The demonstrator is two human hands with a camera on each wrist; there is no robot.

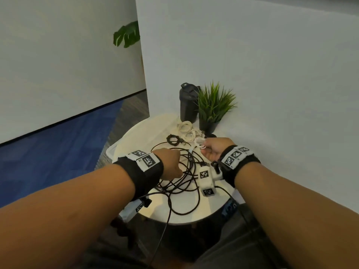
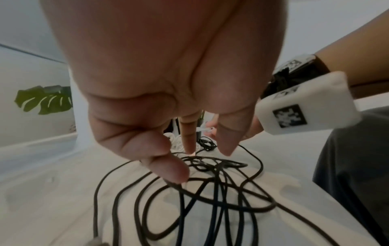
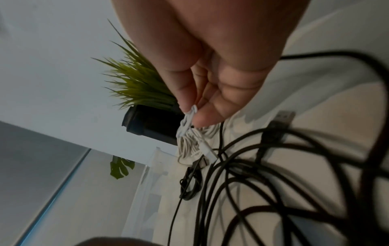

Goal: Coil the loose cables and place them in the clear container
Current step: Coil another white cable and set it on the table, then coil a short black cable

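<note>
A loose black cable (image 1: 186, 177) lies tangled across the round white table (image 1: 182, 214). My left hand (image 1: 169, 162) hovers over it with fingers (image 2: 175, 173) pointing down; one fingertip touches a strand of the black cable (image 2: 221, 199) and nothing is gripped. My right hand (image 1: 212, 150) pinches a small coiled white cable (image 1: 201, 144) between thumb and fingers (image 3: 207, 114), just above the table. The clear container (image 1: 111, 152) sits at the table's left and back. White coils (image 1: 185, 127) and a small black coil (image 1: 172, 139) appear to lie inside it.
A dark bottle (image 1: 188, 102) and a potted grass plant (image 1: 212, 107) stand at the table's back against a white partition. The black cable's USB plug (image 3: 285, 116) rests near my right hand. One strand hangs over the table's front edge. Blue carpet lies to the left.
</note>
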